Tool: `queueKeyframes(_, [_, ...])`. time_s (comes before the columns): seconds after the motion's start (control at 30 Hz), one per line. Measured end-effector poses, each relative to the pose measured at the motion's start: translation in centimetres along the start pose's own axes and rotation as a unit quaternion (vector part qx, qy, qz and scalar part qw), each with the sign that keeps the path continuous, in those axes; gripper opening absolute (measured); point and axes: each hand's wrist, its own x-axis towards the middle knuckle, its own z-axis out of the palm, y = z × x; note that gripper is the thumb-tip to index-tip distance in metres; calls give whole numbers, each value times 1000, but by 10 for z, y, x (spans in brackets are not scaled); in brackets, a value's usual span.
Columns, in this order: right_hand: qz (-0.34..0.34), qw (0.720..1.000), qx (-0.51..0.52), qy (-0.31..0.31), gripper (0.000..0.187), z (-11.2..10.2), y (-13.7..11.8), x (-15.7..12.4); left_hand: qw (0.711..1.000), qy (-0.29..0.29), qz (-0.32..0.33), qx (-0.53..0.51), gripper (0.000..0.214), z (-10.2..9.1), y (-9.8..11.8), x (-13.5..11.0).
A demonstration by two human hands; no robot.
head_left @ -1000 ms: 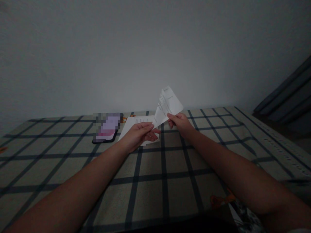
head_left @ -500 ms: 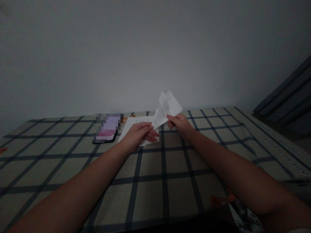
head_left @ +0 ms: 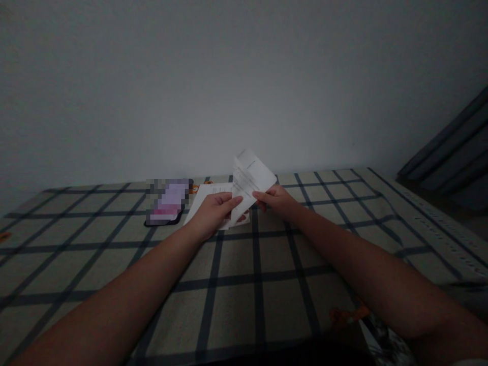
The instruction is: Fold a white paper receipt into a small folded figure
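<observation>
A folded sheet of white paper [head_left: 254,175] with printed lines is held up between my hands, tilted, its pointed end down to the left. My left hand [head_left: 220,209] pinches its lower left part, thumb in front and fingers behind. At its lower right edge, my right hand [head_left: 275,198] grips it between thumb and fingers. Under and behind my left hand, more white printed paper [head_left: 202,201] lies flat on the checked cloth [head_left: 236,269]; part of it is hidden by the hand and the folded sheet.
To the left of the flat paper lies a phone [head_left: 171,201] in a dark case, its screen lit and partly pixelated. A plain wall [head_left: 244,86] rises behind the cloth. Dark folded fabric [head_left: 453,152] hangs at the right. Something dark and patterned sits at the bottom right.
The folded paper has moved left and slightly down, deeper into my left hand, which now has its thumb over it. My right hand has shifted left and a little lower with it.
</observation>
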Motion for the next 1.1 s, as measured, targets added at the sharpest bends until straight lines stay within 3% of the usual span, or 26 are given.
queueKeyframes(0.27, [20, 996, -43, -77, 41, 5, -6, -5, 1000, 15, 20, 0, 34, 1, -3, 1])
queueKeyframes(0.57, [-21, 999, 34, -2, 43, 0, -2, -2, 997, 59, 31, -32, 36, 3, 2, 1])
queueKeyframes(0.8, [-36, 998, -49, 9, 43, 0, 2, -2, 998, 57, 27, -12, 38, 5, 2, 1])
queueKeyframes(1.1, [-31, 999, -20, 2, 43, 1, 1, -2, 997, 67, 24, 8, 39, 4, 0, 1])
